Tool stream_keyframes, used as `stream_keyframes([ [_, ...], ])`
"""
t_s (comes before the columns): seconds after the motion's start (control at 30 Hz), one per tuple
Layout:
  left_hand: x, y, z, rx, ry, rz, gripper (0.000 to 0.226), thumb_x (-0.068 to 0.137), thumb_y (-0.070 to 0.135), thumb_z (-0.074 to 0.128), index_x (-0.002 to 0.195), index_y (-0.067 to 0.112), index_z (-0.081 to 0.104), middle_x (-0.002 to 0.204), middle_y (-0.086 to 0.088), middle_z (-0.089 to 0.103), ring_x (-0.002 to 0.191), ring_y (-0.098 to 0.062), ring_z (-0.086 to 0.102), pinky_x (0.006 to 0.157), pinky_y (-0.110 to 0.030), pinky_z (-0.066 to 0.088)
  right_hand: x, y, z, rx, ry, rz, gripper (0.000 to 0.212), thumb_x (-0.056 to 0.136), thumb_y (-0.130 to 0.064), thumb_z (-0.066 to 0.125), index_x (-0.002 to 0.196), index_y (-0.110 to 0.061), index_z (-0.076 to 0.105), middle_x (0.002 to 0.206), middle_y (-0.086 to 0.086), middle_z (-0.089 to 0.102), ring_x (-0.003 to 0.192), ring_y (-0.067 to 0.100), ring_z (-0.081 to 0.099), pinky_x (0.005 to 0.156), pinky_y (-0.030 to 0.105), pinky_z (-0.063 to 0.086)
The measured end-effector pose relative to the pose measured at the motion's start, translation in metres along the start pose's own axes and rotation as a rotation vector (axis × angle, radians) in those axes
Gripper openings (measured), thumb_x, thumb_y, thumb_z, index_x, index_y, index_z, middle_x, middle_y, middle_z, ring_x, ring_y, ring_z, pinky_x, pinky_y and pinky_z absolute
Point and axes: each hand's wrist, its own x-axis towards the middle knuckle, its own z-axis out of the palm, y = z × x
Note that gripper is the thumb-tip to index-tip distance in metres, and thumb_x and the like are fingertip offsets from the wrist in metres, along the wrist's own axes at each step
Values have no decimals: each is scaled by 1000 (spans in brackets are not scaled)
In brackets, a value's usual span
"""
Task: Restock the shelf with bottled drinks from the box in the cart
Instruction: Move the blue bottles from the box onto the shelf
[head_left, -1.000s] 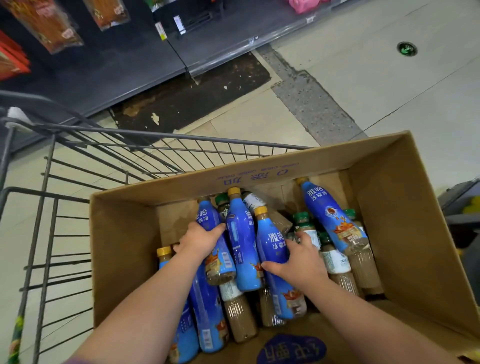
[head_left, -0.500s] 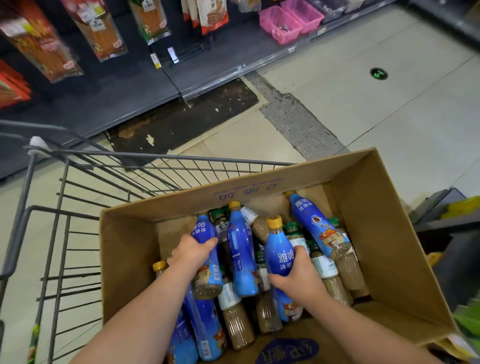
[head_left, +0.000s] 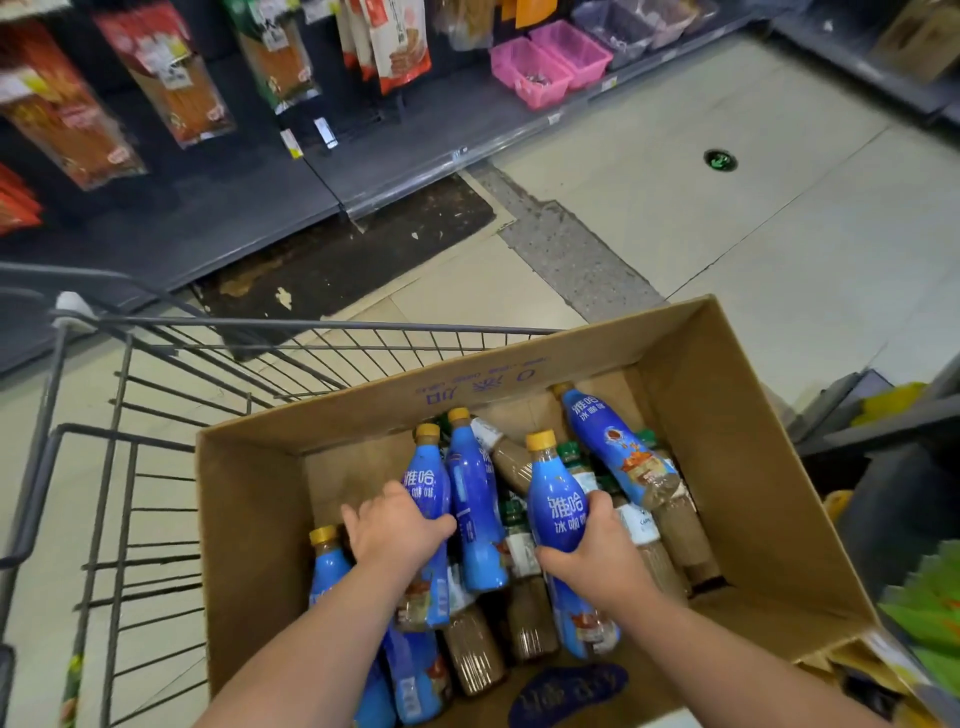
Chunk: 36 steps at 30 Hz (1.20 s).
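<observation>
Since a second ago both bottles have come up off the pile and tipped caps-up, and the view has lifted to take in more shelving. Nearest: left hand (head_left: 397, 530) has fingers and thumb wrapped round the middle of a blue bottle (head_left: 422, 480), yellow cap pointing away. Right hand (head_left: 597, 556) grips a second blue bottle (head_left: 556, 506) the same way, thumb on the near side, fingers curled round the label. Both bottles are partly raised but their bases are still down among the loose bottles (head_left: 475, 509), blue ones and brown green-capped ones lying jumbled in the cardboard box (head_left: 753, 493). The box sits in the wire cart (head_left: 311, 323), its far wall near the cart's front rail. Beyond it is tiled floor, then the dark shelf (head_left: 234, 208) with hanging snack packs (head_left: 171, 88) and pink baskets (head_left: 550, 62) further right. Step in hand, as I read it: lifting one bottle per hand clear. To do it well, pull straight up along the bottle axis so the bases don't drag neighbours, keep the grip mid-body, not on the slick shoulder, and clear the box rim before swinging toward the shelf. I can't tell which shelf spot takes drinks.
</observation>
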Motion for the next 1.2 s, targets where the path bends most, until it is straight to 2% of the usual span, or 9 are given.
stream_keyframes([
  [0.07, -11, -2, 1, -97, 30, 29, 66, 67, 58, 65, 112, 14, 45, 109, -5, 62, 108, -27, 57, 106, -42, 32, -3, -4, -4, 3, 1, -14, 58, 64, -33, 77, 104, -20, 38, 105, 3, 54, 90, 20, 56, 75, 29, 44],
  [0.17, -27, -3, -1, -429, 16, 69, 65, 66, 40, 72, 117, 13, 41, 113, -10, 54, 107, -33, 55, 89, -38, 46, -9, -9, -12, 0, 25, -33, 64, 62, -33, 77, 114, -19, 42, 110, 1, 54, 101, 21, 56, 84, 32, 47],
  [0.33, -54, 11, -21, -612, 101, 240, 67, 69, 24, 73, 127, 16, 41, 119, -7, 51, 110, -29, 52, 79, -27, 38, -28, -17, -36, 39, 101, -43, 63, 63, -32, 77, 114, -17, 43, 109, 3, 51, 103, 24, 55, 81, 28, 42],
  [0.47, -71, 37, -41, -640, 114, 353, 65, 68, 26, 72, 125, 23, 41, 110, -1, 57, 103, -29, 56, 76, -31, 42, -45, -18, -64, 118, 212, -46, 67, 58, -35, 76, 113, -19, 44, 107, 2, 56, 95, 22, 59, 81, 31, 47],
  [0.6, -98, 71, -55, -638, 117, 439, 64, 70, 29, 73, 124, 24, 40, 104, 0, 59, 99, -30, 59, 77, -31, 42, -65, -13, -99, 224, 315, -24, 54, 63, -28, 78, 103, -22, 41, 101, 1, 57, 87, 18, 57, 76, 30, 46],
  [0.7, -125, 97, -63, -641, 151, 520, 59, 70, 29, 74, 119, 26, 41, 98, 4, 54, 100, -28, 59, 75, -29, 39, -85, -4, -125, 233, 392, 16, 59, 68, -34, 76, 111, -18, 40, 99, 0, 56, 92, 22, 57, 76, 29, 43],
  [0.83, -164, 135, -65, -655, 143, 667, 60, 66, 32, 75, 115, 27, 41, 101, 4, 58, 98, -27, 60, 82, -35, 47, -123, 19, -161, 278, 515, 37, 65, 69, -32, 76, 120, -14, 40, 96, -2, 52, 86, 16, 52, 75, 26, 41],
  [1.07, -268, 197, -32, -572, 89, 961, 63, 66, 32, 75, 120, 27, 42, 112, 5, 58, 105, -22, 58, 78, -29, 40, -214, 101, -200, 370, 692, 144, 56, 67, -36, 75, 104, -25, 35, 93, -3, 56, 83, 19, 57, 72, 30, 46],
  [1.2, -360, 224, 18, -506, -30, 1113, 51, 66, 30, 75, 102, 36, 40, 93, 12, 57, 89, -19, 58, 76, -30, 44, -296, 179, -205, 474, 821, 245, 57, 63, -38, 76, 103, -28, 37, 97, -4, 60, 89, 20, 60, 80, 34, 49],
])
